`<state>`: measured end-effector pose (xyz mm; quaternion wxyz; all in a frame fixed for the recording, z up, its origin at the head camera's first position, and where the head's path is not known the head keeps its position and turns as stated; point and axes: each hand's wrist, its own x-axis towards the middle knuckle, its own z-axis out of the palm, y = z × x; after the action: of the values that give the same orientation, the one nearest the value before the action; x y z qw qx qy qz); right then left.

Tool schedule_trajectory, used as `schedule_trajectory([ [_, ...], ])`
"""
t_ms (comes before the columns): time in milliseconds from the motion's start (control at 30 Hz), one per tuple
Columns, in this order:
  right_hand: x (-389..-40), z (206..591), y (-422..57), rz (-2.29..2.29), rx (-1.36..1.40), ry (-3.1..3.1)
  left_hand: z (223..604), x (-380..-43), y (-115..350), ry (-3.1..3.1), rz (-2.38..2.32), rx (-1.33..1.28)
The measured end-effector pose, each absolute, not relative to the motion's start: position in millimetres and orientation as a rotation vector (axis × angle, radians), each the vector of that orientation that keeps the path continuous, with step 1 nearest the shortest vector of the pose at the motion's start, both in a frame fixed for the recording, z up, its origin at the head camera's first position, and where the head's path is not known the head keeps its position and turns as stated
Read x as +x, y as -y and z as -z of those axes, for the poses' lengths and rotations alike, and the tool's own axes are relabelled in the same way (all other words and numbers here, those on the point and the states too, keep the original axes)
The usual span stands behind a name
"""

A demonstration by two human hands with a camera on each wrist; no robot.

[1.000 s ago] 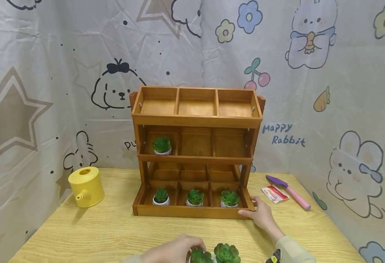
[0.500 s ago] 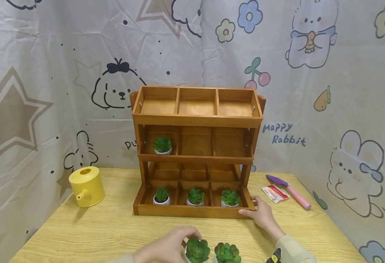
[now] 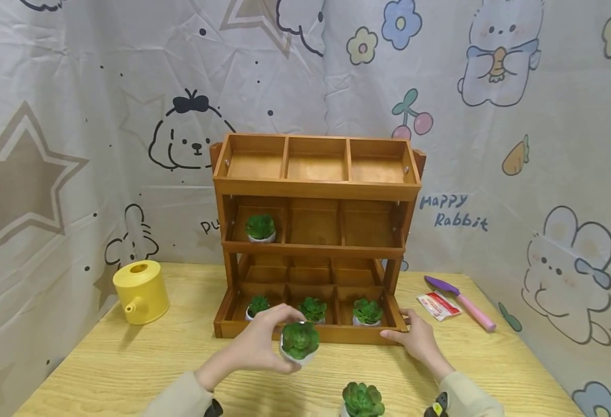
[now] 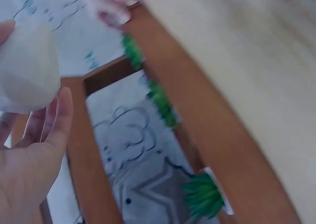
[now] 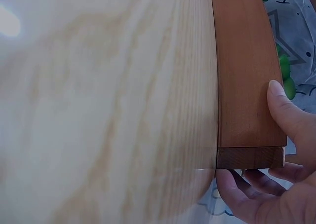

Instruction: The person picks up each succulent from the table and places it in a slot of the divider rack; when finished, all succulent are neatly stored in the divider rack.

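Note:
My left hand [image 3: 263, 341] grips a potted succulent [image 3: 300, 340], thumb and fingers round its white pot [image 4: 29, 68], held up in front of the wooden plant rack [image 3: 310, 334]. The bottom tier's front right corner is held by my right hand [image 3: 419, 341]; in the right wrist view its thumb [image 5: 282, 103] lies on the front board and the fingers curl round the end. Three small succulents sit in the bottom tier, the left one [image 3: 258, 305] partly behind my left hand. Another succulent [image 3: 260, 227] stands in the middle tier's left compartment.
One more succulent [image 3: 362, 399] stands on the table near the front edge of the view. A yellow watering can [image 3: 141, 292] is at the left. On the right lie a purple and pink trowel [image 3: 461, 302] and a red and white packet [image 3: 439, 305].
My left hand has lifted the succulent from the front of the table and carried it up and forward toward the rack. My right hand stays at the rack's corner.

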<state>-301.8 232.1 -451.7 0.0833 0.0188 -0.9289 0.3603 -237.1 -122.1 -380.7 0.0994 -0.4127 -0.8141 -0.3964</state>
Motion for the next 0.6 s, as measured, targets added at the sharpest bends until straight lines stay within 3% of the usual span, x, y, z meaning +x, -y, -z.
schedule_trajectory([
  [600,-303,453,-232,-1.073,0.072,2.767,362,-260,74,2.031,1.429,-0.854],
])
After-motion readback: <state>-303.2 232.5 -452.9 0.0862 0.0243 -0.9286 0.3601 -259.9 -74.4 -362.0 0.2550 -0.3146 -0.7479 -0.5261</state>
